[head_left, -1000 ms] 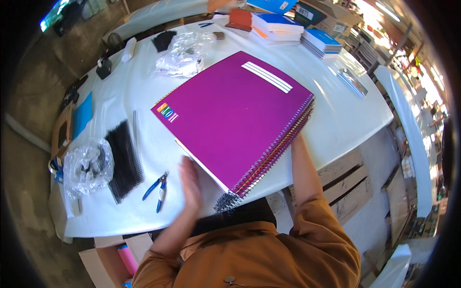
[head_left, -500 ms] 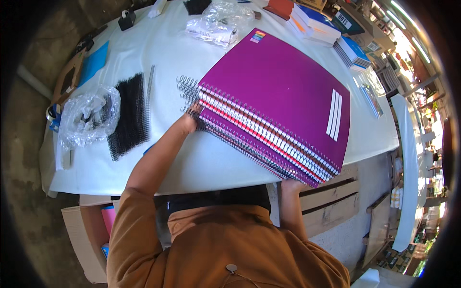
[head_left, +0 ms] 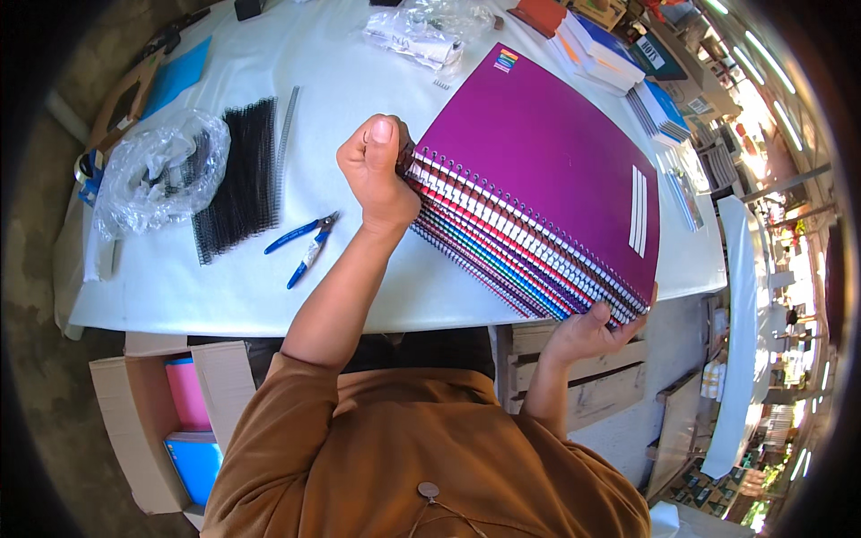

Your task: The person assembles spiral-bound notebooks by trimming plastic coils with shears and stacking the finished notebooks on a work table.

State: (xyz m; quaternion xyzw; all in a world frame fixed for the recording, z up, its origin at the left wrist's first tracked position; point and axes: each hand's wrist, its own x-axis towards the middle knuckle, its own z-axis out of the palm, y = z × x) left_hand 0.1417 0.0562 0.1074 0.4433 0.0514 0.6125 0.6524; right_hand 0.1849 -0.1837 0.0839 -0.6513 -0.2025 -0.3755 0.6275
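A thick stack of spiral notebooks [head_left: 547, 161] with a purple top cover lies tilted over the table's front edge. Its coil-bound spines face me in white, red, green and blue. My left hand [head_left: 377, 170] is closed in a fist at the stack's left corner, where the coil ends stuck out; its fingers hide them. At the near right corner my right hand [head_left: 583, 339] grips the stack, thumb against the spines and the other fingers partly hidden. Blue-handled cutting pliers [head_left: 323, 229] lie on the table, left of my left forearm.
Left on the white-covered table [head_left: 359, 287] are black binding coils [head_left: 235, 179], a single coil [head_left: 287, 134] and a clear plastic bag [head_left: 161, 170]. More books [head_left: 659, 112] and cartons [head_left: 686, 76] stand at the far right. Below the edge, an open cardboard box [head_left: 143, 403] holds pink and blue books.
My left hand has come up from beneath the stack's left corner and closed over the coil ends. The stack has tilted, showing more spines. The pliers, mostly hidden before, are visible.
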